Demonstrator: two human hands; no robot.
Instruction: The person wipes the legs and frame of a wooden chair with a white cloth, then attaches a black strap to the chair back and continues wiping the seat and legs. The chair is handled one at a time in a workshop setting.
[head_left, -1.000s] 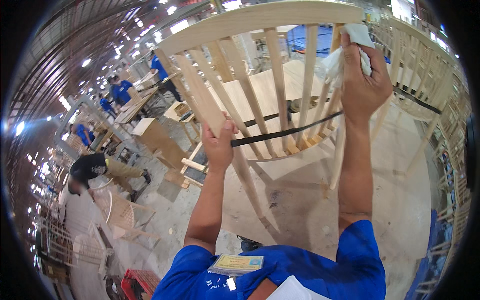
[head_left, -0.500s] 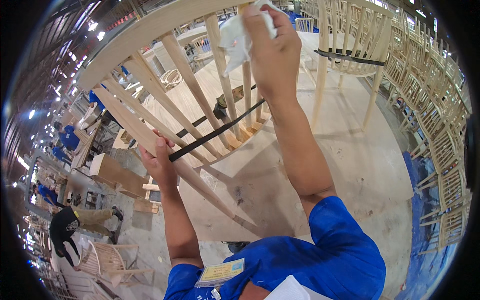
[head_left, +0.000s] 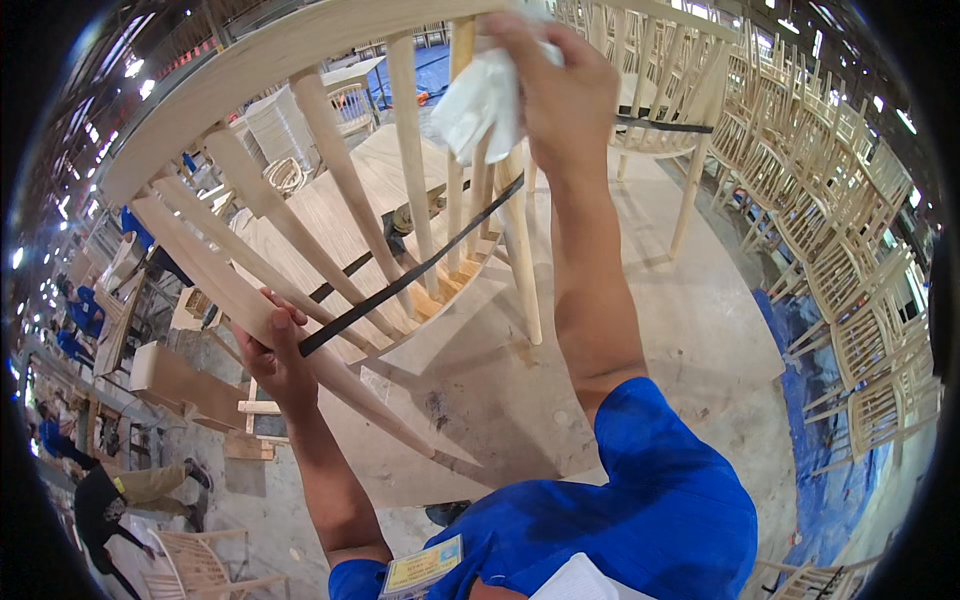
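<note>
An unpainted wooden spindle-back chair is tilted before me, its curved top rail and spindles crossing the upper left. A black strap runs across its spindles. My left hand is wrapped around the chair's side post, right beside the strap's near end. Up at the top rail, my right hand grips a crumpled white cloth. The cloth lies against the rail and upper spindles and hangs down in front of them. Some of the right fingers are blurred.
A second strapped chair stands beyond my right arm on the same pale board. Stacked chairs line the right side by blue sheeting. At lower left, a person in black bends over another chair.
My view has shifted, so the chair sits further left in it. My right hand with the cloth has moved a little right along the top rail. My left hand keeps its hold on the post.
</note>
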